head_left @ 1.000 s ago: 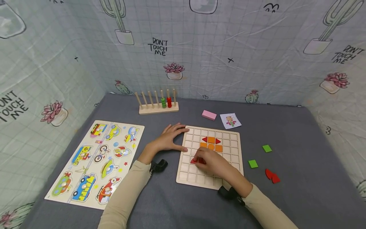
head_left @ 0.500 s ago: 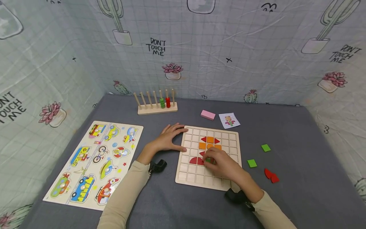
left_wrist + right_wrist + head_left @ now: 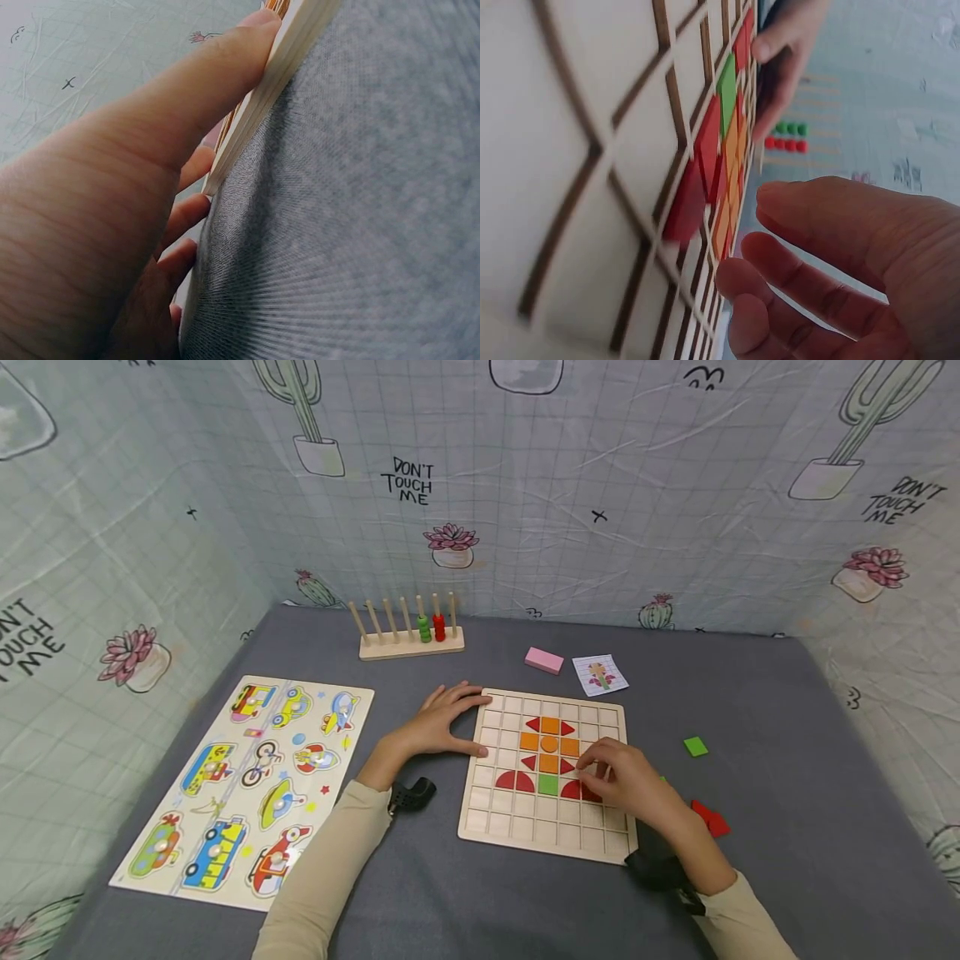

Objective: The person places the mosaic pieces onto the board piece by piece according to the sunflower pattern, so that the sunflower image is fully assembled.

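A wooden grid board [image 3: 498, 822] lies on the grey cloth, its middle cells filled with flat pieces. My left hand [image 3: 438, 727] touches the board's left edge, thumb on the rim and fingers spread along the side. Over the board's right part is my right hand [image 3: 630, 777], fingers loosely bent with nothing between them in the right wrist view. Just left of its fingertips sit red rounded pieces [image 3: 572, 790]; a green square [image 3: 548, 784] fills the cell beside them. Orange squares [image 3: 570, 747], an orange circle [image 3: 549, 744] and red triangles [image 3: 534, 724] form the upper pattern.
Right of the board lie a green square [image 3: 695, 747] and red pieces [image 3: 708, 817]; another green piece is mostly hidden by the right hand. Behind are a pattern card [image 3: 600, 676], pink block [image 3: 543, 661] and peg stand [image 3: 411, 645]. A vehicle puzzle [image 3: 240, 785] lies left.
My right hand has moved right across the board, off the green square, which now shows in its cell beside the red pieces. My left hand stays at the board's edge.
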`<state>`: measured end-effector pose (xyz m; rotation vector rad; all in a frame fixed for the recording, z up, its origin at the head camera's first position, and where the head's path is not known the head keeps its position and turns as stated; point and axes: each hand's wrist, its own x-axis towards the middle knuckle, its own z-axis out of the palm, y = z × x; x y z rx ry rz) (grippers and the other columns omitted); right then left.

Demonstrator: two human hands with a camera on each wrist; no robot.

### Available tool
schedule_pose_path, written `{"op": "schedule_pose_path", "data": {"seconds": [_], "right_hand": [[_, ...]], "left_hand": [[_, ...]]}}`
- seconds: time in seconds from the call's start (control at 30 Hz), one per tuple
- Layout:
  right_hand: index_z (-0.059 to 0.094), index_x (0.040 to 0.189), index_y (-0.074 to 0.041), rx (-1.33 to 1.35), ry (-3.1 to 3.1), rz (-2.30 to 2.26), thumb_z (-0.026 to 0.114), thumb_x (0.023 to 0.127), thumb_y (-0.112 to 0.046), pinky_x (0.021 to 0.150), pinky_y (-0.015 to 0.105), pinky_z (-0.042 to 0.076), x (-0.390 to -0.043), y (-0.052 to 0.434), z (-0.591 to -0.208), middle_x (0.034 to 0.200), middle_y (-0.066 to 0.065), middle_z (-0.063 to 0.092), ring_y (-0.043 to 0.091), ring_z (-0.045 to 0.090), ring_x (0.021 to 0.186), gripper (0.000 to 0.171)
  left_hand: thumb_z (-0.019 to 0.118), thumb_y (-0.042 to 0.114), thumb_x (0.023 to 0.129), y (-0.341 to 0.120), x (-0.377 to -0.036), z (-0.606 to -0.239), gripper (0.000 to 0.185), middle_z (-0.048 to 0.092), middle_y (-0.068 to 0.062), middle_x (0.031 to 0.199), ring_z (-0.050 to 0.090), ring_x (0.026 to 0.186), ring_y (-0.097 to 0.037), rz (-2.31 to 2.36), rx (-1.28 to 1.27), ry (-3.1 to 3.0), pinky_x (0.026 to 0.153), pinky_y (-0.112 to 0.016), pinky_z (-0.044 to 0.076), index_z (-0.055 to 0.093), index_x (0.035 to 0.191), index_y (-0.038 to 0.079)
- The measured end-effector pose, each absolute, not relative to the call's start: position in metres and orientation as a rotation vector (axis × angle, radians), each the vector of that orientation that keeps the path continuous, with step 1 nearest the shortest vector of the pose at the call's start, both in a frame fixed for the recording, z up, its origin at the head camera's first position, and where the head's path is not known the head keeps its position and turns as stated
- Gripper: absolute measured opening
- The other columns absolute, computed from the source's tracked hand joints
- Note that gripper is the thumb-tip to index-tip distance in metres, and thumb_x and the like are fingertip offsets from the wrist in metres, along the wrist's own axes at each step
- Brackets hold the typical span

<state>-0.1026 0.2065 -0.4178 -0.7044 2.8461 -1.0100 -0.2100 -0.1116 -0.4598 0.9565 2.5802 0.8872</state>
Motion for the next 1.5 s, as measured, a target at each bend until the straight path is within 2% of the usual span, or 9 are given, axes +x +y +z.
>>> {"op": "schedule_pose_path", "data": {"seconds": [0.2,0.4,0.63,0.87,1.03,1.2,1.5], "right_hand": [[0.070,0.090,-0.003,-0.712,2.890,-0.997,0.074,0.083,0.001,0.056,0.023,0.047,-0.102,0.228,-0.413,0.085,0.001,0.063,0.009,0.052,0.067,0.009],[0.069,0.090,-0.003,-0.647,2.873,-0.975,0.075,0.083,-0.001,0.053,0.023,0.043,-0.101,0.247,-0.414,0.079,-0.002,0.056,0.006,0.047,0.064,0.009],[0.069,0.091,-0.005,-0.643,2.835,-0.937,0.075,0.084,-0.006,0.057,0.024,0.047,-0.101,0.266,-0.415,0.090,0.003,0.063,0.004,0.052,0.068,0.009],[0.070,0.095,-0.002,-0.602,2.829,-0.857,0.078,0.082,-0.009,0.061,0.028,0.048,-0.096,0.283,-0.411,0.091,0.005,0.063,0.011,0.052,0.071,0.017],[0.069,0.097,0.000,-0.622,2.775,-0.831,0.081,0.075,-0.001,0.063,0.029,0.049,-0.095,0.292,-0.411,0.094,0.007,0.061,0.014,0.051,0.074,0.025],[0.069,0.099,0.002,-0.608,2.763,-0.825,0.076,0.074,0.007,0.060,0.027,0.048,-0.096,0.293,-0.412,0.096,0.009,0.060,0.013,0.051,0.075,0.027],[0.068,0.103,0.005,-0.574,2.820,-0.840,0.078,0.079,-0.002,0.058,0.027,0.048,-0.099,0.290,-0.416,0.088,0.005,0.062,0.010,0.053,0.068,0.027]], "left_hand": [[0.081,0.041,0.079,-0.112,-0.210,-0.460,0.085,0.028,-0.010,0.158,0.011,0.150,-0.029,0.880,0.959,2.584,0.121,-0.051,-0.003,0.041,0.150,0.017],[0.081,0.040,0.078,-0.112,-0.210,-0.460,0.085,0.028,-0.010,0.158,0.012,0.150,-0.029,0.885,0.954,2.589,0.121,-0.051,-0.003,0.041,0.150,0.017],[0.081,0.041,0.079,-0.113,-0.210,-0.461,0.085,0.028,-0.009,0.158,0.012,0.150,-0.029,0.880,0.953,2.593,0.121,-0.051,-0.003,0.040,0.150,0.018],[0.081,0.041,0.078,-0.113,-0.210,-0.459,0.085,0.028,-0.010,0.158,0.012,0.150,-0.029,0.891,0.965,2.578,0.121,-0.051,-0.003,0.041,0.149,0.018],[0.081,0.041,0.079,-0.112,-0.210,-0.458,0.085,0.028,-0.010,0.158,0.012,0.150,-0.029,0.871,0.959,2.586,0.121,-0.051,-0.003,0.041,0.150,0.017],[0.081,0.040,0.078,-0.112,-0.210,-0.457,0.085,0.028,-0.010,0.158,0.012,0.150,-0.030,0.875,0.957,2.582,0.121,-0.051,-0.003,0.041,0.149,0.017],[0.081,0.041,0.079,-0.112,-0.210,-0.457,0.085,0.028,-0.011,0.158,0.012,0.150,-0.029,0.878,0.952,2.577,0.121,-0.051,-0.003,0.041,0.149,0.016]]}}
